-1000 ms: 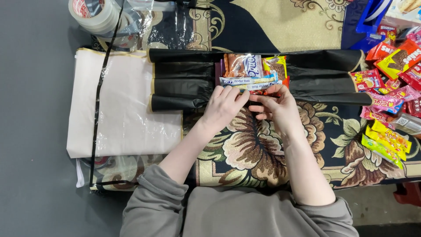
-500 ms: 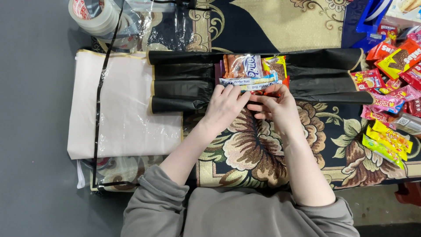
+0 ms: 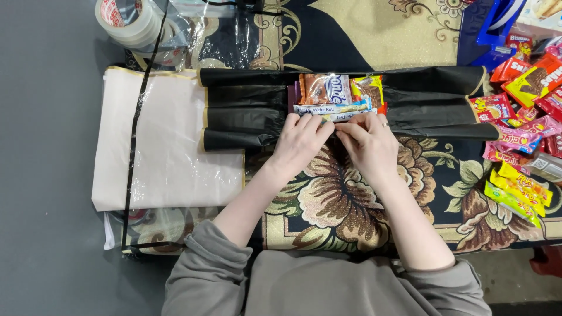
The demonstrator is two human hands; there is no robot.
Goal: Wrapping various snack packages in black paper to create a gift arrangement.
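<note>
My left hand (image 3: 301,142) and my right hand (image 3: 369,140) rest side by side on the near edge of a small pile of snack packs (image 3: 336,96). The pile holds an orange pack, a yellow pack and long white wafer-roll packs (image 3: 331,109). My fingertips pinch the nearest wafer-roll pack. The pile lies on a strip of folded black plastic bags (image 3: 246,111) that runs across a floral-patterned cloth (image 3: 345,199). A ring shows on my right hand.
A stack of cream sheets under clear film (image 3: 170,140) lies at the left. A tape roll (image 3: 126,20) sits at the far left. Many loose red, pink and yellow snack packs (image 3: 521,123) crowd the right edge. A blue bag (image 3: 489,29) stands at the far right.
Both hands have stayed at the pile's near edge, with only small finger shifts on the wafer-roll pack.
</note>
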